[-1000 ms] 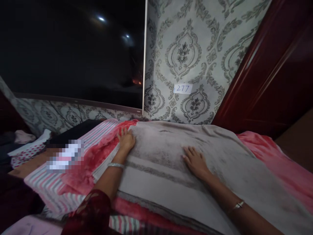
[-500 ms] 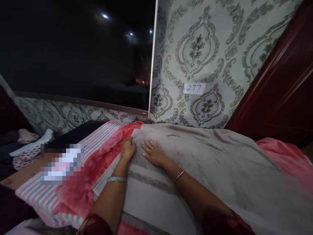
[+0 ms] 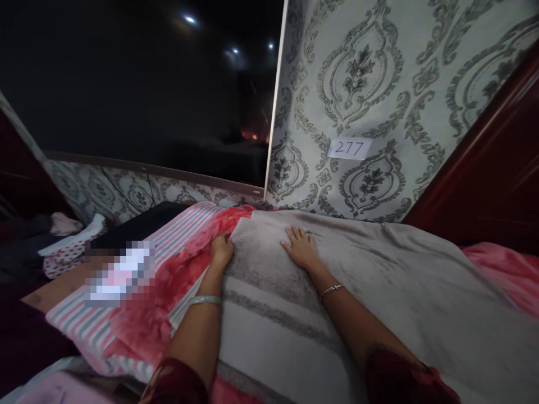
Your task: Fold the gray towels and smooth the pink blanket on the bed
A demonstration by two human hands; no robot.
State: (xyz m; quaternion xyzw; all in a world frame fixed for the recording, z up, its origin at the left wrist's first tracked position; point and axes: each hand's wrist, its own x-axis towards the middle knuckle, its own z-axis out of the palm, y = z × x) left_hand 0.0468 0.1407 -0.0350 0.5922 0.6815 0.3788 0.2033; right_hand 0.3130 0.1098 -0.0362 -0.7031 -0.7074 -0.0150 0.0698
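A grey plush blanket [image 3: 362, 280] with darker bands lies spread in front of me. At its left edge my left hand [image 3: 221, 249] is closed, the fingers pinching the blanket's border. My right hand [image 3: 301, 247] rests flat on the blanket to the right, its fingers spread. Under the grey blanket's left side shows a red fluffy blanket [image 3: 177, 275]. Beneath that is a cloth with pink, grey and white stripes [image 3: 80, 320].
A large dark television screen [image 3: 138, 84] stands behind at left. Patterned wallpaper [image 3: 311, 101] carries a paper label reading 277 [image 3: 349, 148]. Dark red wooden furniture [image 3: 497, 157] rises at right, with pink fabric [image 3: 505, 264] beside it. A dotted cloth [image 3: 63, 264] lies at left.
My right hand has slid to the right across the grey blanket, away from my left hand. My left hand stays at the blanket's edge. The view has shifted slightly left.
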